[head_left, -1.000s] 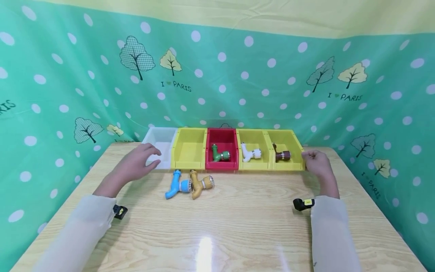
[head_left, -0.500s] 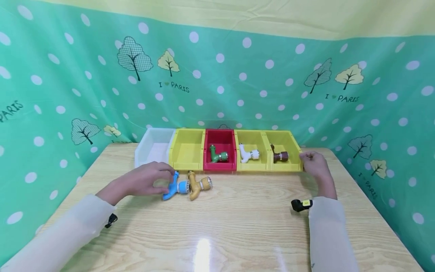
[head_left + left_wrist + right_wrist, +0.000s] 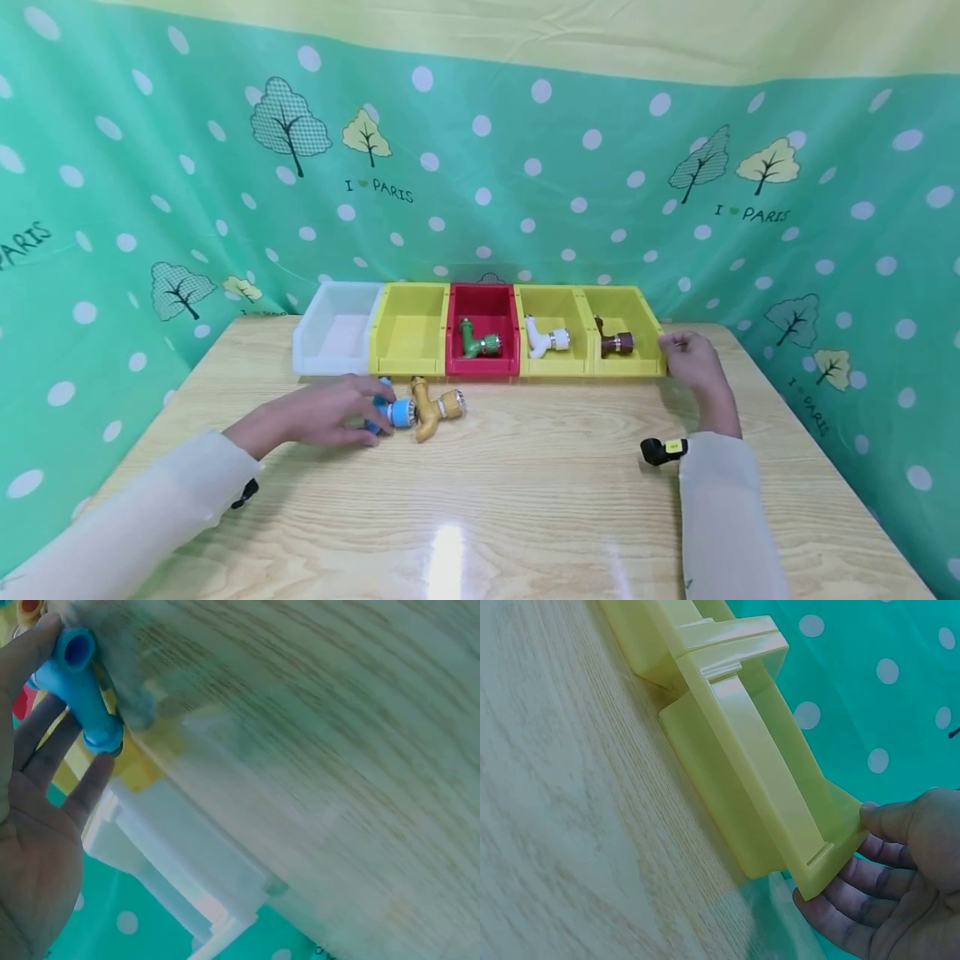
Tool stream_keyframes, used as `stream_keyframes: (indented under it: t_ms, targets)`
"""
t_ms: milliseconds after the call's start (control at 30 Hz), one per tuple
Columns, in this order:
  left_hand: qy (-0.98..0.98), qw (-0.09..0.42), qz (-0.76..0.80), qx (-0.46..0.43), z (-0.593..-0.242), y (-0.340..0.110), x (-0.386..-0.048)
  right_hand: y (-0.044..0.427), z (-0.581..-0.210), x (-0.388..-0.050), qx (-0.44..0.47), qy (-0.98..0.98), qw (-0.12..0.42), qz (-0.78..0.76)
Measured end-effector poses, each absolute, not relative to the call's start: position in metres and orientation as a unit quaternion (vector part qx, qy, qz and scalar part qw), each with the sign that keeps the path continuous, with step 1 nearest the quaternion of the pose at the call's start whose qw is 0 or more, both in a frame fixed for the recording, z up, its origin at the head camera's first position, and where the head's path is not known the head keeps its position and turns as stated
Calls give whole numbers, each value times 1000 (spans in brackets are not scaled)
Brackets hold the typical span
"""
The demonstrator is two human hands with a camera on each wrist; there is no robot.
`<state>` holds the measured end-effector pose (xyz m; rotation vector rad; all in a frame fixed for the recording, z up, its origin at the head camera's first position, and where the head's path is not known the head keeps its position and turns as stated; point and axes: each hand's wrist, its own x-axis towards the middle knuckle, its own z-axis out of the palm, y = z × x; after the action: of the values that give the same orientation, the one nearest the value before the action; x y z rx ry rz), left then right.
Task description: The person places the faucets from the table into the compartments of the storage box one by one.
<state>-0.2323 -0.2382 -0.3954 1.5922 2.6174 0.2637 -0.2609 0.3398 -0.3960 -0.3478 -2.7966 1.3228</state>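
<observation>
Left hand (image 3: 326,410) has thumb and fingers (image 3: 90,786) closed round blue tap (image 3: 82,697), just in front of bin row (image 3: 408,367) along counter's (image 3: 555,483) far edge, left of centre; ochre tap (image 3: 428,412) close beside. Right hand (image 3: 693,362) pinches end yellow bin's (image 3: 636,367) outer wall, near far right corner.

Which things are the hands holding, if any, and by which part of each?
The left hand pinches the blue tap at its spout and body; the right hand grips the rightmost yellow bin by its outer side wall, near the front.
</observation>
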Motion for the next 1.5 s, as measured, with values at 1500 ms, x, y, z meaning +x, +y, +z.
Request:
stream_keyframes:
  t_ms: [1500]
  targets:
    - [880,-64,16,470,-340,-187,-283,340,-394,-258,-97,-899,9,427]
